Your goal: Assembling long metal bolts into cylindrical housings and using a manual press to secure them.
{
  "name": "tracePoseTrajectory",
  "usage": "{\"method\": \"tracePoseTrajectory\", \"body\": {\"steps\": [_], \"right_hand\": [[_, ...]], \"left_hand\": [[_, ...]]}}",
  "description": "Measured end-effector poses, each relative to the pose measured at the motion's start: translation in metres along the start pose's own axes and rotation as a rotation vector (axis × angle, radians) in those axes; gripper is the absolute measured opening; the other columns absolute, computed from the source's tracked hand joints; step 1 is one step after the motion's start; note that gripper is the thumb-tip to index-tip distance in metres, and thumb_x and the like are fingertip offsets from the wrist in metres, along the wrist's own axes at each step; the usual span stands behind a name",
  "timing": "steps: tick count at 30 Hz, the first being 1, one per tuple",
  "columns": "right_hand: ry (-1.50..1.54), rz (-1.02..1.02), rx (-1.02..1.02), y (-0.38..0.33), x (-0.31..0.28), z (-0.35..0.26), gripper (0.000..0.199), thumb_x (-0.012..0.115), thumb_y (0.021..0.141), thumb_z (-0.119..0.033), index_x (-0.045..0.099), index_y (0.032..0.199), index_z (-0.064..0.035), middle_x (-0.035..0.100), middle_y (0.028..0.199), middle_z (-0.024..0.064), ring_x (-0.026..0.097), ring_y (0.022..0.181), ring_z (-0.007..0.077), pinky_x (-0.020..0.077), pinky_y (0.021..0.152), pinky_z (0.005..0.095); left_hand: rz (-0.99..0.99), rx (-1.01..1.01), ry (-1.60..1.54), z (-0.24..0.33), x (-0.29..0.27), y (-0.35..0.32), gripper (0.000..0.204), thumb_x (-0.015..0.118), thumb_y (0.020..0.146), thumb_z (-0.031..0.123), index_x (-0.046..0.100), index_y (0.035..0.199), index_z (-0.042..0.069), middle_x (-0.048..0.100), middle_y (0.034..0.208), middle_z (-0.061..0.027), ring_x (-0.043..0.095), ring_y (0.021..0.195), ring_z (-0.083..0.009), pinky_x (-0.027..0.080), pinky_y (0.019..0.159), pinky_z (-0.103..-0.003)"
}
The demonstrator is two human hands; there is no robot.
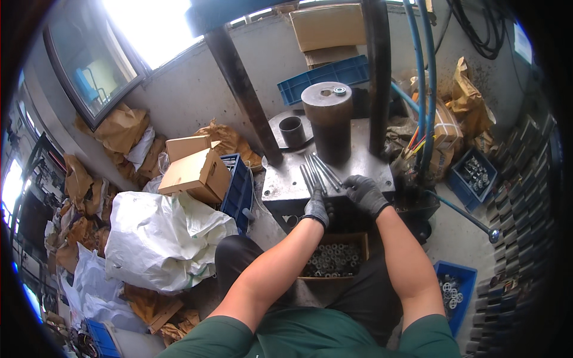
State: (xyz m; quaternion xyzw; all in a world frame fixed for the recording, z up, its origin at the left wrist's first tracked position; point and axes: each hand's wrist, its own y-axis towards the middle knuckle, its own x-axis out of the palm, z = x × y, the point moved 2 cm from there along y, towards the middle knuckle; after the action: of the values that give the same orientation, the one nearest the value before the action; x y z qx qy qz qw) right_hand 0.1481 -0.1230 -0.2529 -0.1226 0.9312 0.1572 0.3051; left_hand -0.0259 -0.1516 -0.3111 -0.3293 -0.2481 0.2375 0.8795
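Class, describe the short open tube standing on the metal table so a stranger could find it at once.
Start at the metal table with two dark posts rising from it. Beyond the metal rods, just left of the thick, tall cylinder, stands the tube. Unlike that cylinder, it is low and thin-walled, with a wide open mouth facing up.

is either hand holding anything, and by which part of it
The left hand seems to have its grip on the near ends of the metal rods; whether the right hand beside them holds anything cannot be told.
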Motion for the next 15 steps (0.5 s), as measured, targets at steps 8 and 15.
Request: {"method": "tracePoseTrajectory", "body": {"steps": [8,15], "right_hand": [[-0.041,-0.096,-0.098,-0.005,-0.001,0.0,0.025,0.065,0.09,-0.011,0.074,0.11,-0.001,0.075,0.106,0.0201,0.073,0.101,0.0323,0.0557,0.093,0.0398],[-0.003,-0.114,-0.139,-0.013,-0.003,0.002,0.024,0.065,0.091,-0.011,0.073,0.111,-0.001,0.075,0.105,0.0193,0.072,0.099,0.0311,0.0555,0.092,0.0399]], "left_hand": [[-0.001,-0.027,-0.004,-0.001,-0.006,-0.001,0.056,0.069,0.089,0.07,0.063,0.093,0.014,0.061,0.072,-0.001,0.055,0.055,-0.0171,0.047,0.048,-0.034],[-0.177,0.043,0.036,-0.011,-0.022,-0.033,0.032,0.066,0.099,0.045,0.064,0.103,0.014,0.068,0.086,-0.0031,0.064,0.067,-0.0165,0.053,0.056,-0.033]]}}
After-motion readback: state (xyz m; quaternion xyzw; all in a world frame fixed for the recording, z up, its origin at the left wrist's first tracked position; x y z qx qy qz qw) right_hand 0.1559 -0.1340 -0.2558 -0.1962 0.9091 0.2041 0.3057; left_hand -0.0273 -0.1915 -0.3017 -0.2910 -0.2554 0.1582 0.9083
